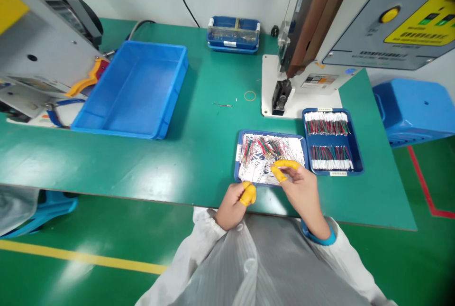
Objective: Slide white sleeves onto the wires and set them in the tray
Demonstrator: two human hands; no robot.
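Observation:
My left hand (237,200), with yellow finger covers, is closed in a pinch at the table's front edge; what it holds is too small to make out. Over the front right part of a blue tray (237,173), my right hand (296,185) has its yellow-covered thumb and forefinger brought together; anything between them is too small to tell. White pieces and loose red, green and white wires (265,147) fill that tray. Touching its right side, a second blue tray (357,154) holds two neat rows of red and green wires with white ends.
A machine with a white base (266,88) stands behind the trays, another machine (46,54) at the left. A large blue bin (131,92), a small blue box (232,35) and a rubber band (250,96) lie on the green table (206,154). A blue stool (419,111) is at right.

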